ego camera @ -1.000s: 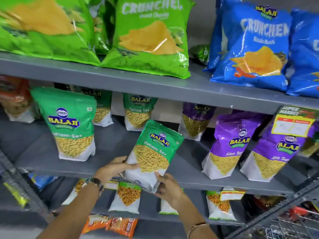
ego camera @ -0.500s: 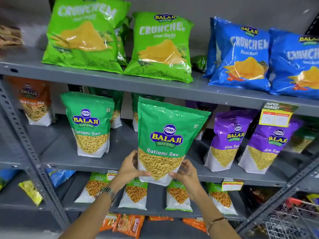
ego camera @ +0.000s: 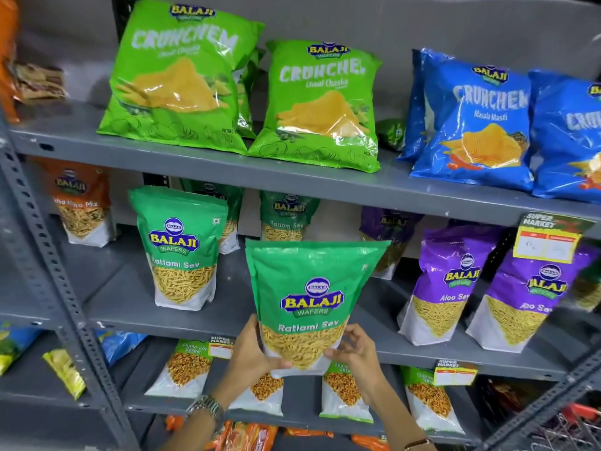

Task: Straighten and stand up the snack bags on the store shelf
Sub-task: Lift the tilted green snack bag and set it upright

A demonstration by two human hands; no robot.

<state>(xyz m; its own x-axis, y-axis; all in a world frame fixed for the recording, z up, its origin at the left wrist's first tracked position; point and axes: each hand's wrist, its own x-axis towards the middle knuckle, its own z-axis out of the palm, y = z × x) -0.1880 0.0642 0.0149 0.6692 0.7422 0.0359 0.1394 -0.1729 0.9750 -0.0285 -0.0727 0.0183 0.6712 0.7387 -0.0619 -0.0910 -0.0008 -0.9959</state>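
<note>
Left hand (ego camera: 252, 353) and right hand (ego camera: 356, 356) pinch the Ratlami Sev pouch (ego camera: 309, 307) by its bottom corners, off the middle shelf (ego camera: 208, 327). Top-heavy, it may flop toward twelve o'clock, toppling the rear Ratlami Sev pouch (ego camera: 287, 216).

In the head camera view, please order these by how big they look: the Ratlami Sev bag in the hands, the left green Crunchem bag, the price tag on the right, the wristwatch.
1. Left green Crunchem bag
2. Held Ratlami Sev bag; it is nearer the camera, so this order is unsure.
3. Price tag
4. Wristwatch
</note>
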